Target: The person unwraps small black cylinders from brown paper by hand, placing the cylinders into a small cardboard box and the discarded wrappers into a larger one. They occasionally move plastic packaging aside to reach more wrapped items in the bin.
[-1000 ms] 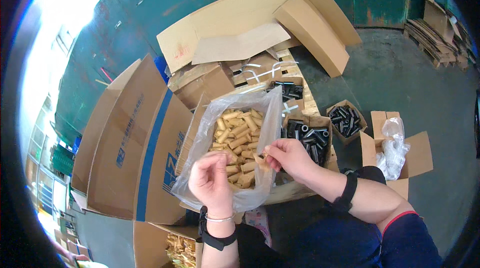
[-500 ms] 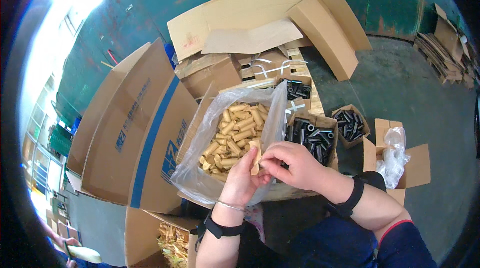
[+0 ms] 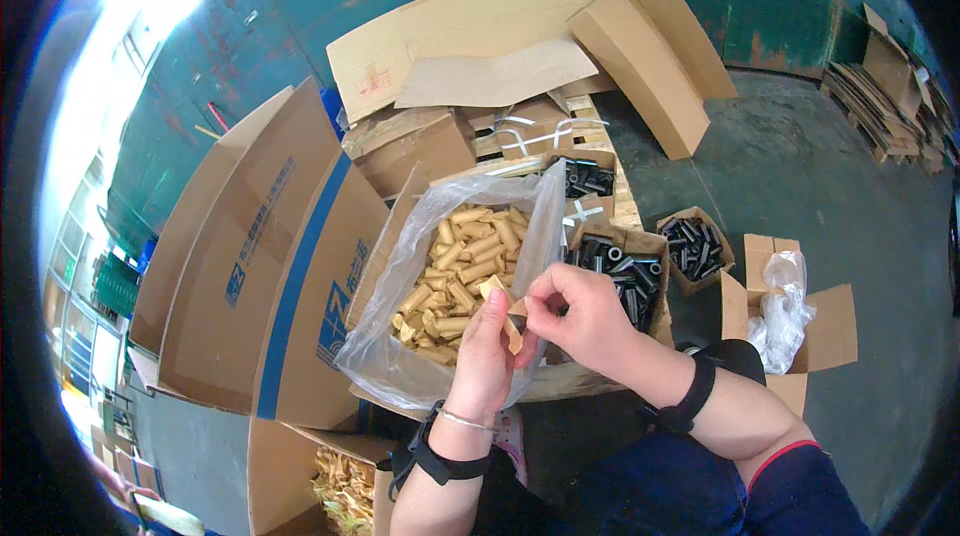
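Over the front edge of a box lined with a clear plastic bag (image 3: 390, 361), my two hands meet at a tan paper wrapper (image 3: 514, 338) that has come partly loose. My left hand (image 3: 484, 344) grips it, thumb on top. Between the paper's edges a small dark patch shows, perhaps the end of a black tube. My right hand (image 3: 580, 314) is closed in a pinch at the paper's right side; its fingertips are partly hidden. Behind the hands, the bag holds many paper-wrapped rolls (image 3: 470, 256) with twisted ends.
Short black tubes (image 3: 628, 286) fill a carton right of the bag, with further tubes (image 3: 692, 248) beyond. An open carton holds clear plastic (image 3: 785, 311). Crumpled paper (image 3: 345, 486) lies in a low box. A tall carton (image 3: 260, 266) stands left; another person's hand (image 3: 120, 486) shows lower left.
The paper has opened out between my hands, one part folded up and another hanging down. My right hand has turned slightly and stays against it.
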The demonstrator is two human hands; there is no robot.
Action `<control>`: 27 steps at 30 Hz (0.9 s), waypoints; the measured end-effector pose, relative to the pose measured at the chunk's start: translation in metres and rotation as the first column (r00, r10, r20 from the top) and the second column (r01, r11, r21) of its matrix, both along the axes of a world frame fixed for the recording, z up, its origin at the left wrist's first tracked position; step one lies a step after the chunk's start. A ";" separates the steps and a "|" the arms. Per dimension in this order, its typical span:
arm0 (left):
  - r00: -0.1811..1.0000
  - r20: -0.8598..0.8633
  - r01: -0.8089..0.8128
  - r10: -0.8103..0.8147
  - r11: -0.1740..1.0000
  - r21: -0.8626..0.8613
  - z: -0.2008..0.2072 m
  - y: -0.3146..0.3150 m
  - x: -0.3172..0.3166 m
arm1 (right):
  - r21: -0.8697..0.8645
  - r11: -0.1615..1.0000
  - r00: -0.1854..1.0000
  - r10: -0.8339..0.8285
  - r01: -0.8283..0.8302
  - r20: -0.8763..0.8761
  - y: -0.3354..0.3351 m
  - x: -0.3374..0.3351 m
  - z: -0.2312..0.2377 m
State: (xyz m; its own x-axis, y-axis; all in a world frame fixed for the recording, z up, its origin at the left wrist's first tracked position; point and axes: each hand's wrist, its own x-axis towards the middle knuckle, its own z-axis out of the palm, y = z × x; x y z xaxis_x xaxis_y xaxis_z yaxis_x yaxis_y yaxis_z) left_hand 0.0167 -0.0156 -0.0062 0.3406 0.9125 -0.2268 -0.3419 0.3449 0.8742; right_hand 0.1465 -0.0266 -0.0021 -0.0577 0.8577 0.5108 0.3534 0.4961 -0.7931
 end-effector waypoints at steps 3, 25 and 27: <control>0.996 0.052 -0.077 0.077 0.997 0.009 0.000 0.001 0.003 | -0.110 0.994 0.987 -0.021 0.004 -0.158 0.008 -0.004 -0.006; 0.902 -0.350 -0.084 0.253 0.898 0.431 -0.025 0.014 0.004 | 0.085 0.992 0.914 0.047 -0.089 0.404 0.009 0.010 -0.005; 0.857 -0.404 -0.111 0.321 0.880 0.463 -0.016 0.011 0.011 | 0.051 0.997 0.921 0.042 -0.066 0.386 0.003 0.011 0.000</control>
State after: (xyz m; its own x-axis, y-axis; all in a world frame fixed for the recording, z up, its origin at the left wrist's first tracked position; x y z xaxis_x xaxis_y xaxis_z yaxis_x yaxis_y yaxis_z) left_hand 0.0272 -0.0045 -0.0226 0.0764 0.9915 0.1056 0.1086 -0.1136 0.9876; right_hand 0.1574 -0.0234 -0.0019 -0.3056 0.8154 0.4917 0.5963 0.5665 -0.5688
